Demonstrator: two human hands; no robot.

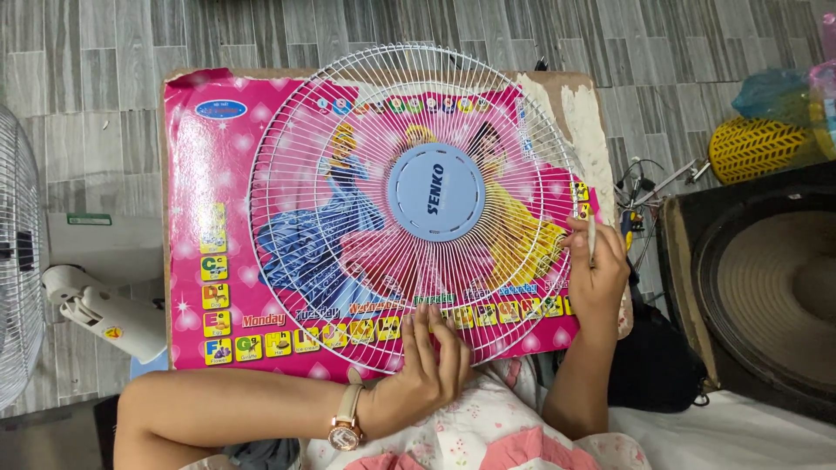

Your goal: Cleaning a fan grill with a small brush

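A round white wire fan guard [348, 148] with a pale blue centre disc [435, 191] lies flat on a small pink picture-covered table [196, 165]. My left hand [422, 370], a watch on its wrist, rests on the guard's near rim with fingers spread over the wires. My right hand [596, 270] is at the guard's right rim, fingers closed around a thin white stick-like tool [591, 239] held upright against the rim.
A white fan body [96, 309] and another wire guard [17, 261] lie on the tiled floor at left. A large black speaker [766, 287] stands at right, with a yellow object [753, 148], a blue bag and loose tools [640, 204] beyond it.
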